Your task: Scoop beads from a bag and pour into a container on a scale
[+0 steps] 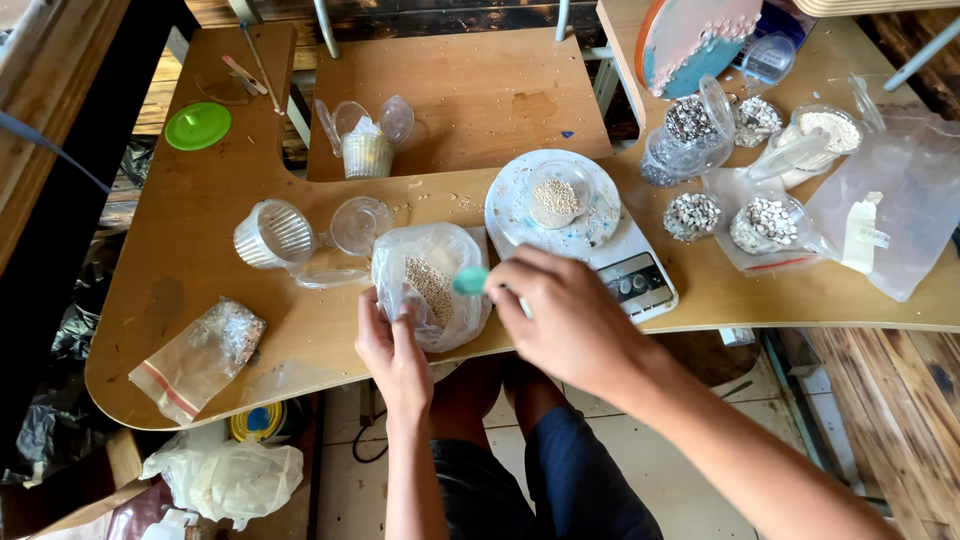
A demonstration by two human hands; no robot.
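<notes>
My left hand (pixel 392 350) grips the near edge of a clear plastic bag (pixel 430 285) that holds pale grains, keeping it open on the wooden table (pixel 200 230). My right hand (pixel 565 315) holds a small teal scoop (pixel 471 280) at the bag's mouth. Just beyond stands a white kitchen scale (pixel 625 270) with a paint-stained round plate (pixel 510 215) on it. A small clear cup of pale grains (pixel 556 198) sits on that plate.
Empty clear cups (pixel 275 235) and lids lie to the left, with a green lid (pixel 198 126) further back and a small bag (pixel 200 355) near the front edge. Several cups and bags of shells and grains (pixel 765 225) crowd the right side.
</notes>
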